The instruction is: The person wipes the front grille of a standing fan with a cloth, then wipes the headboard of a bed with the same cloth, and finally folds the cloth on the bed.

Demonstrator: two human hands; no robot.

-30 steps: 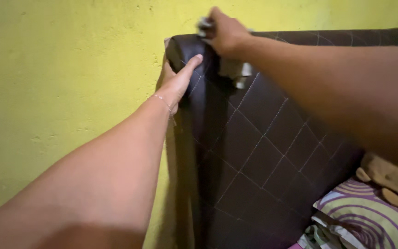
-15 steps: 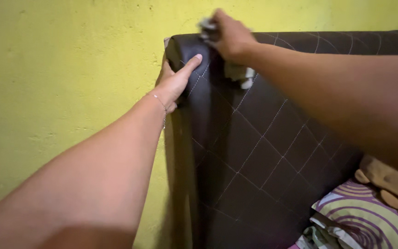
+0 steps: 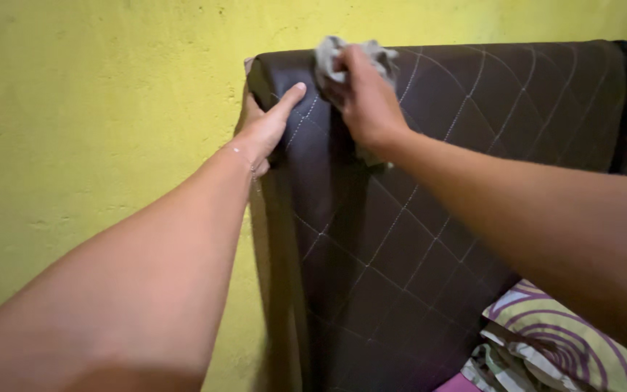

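— Yellow wall fills the left and the top behind you, with a rough painted surface. What stands against it?

— You have a dark brown headboard against it, padded, with pale stitching that makes a diamond pattern. Its left edge and its top left corner are right before you.

— Where is your left hand?

— Your left hand grips the left edge of the headboard, near the top corner. The thumb lies flat on the front face and points up to the right; the other fingers go around the edge to the back, so you cannot see them fully. The hand is clamped on the headboard. You wear a thin bracelet at that wrist.

— And your right hand?

— Your right hand is closed on a grey cloth and presses it on the front of the headboard, just below the top edge. The cloth is crumpled; part of it sticks out above your fingers and a small part shows under the hand. Both hands are near each other but do not touch.

— What lies below?

— At the bottom right you see a pillow with purple rings on a pale green cover, close to the foot of the headboard.
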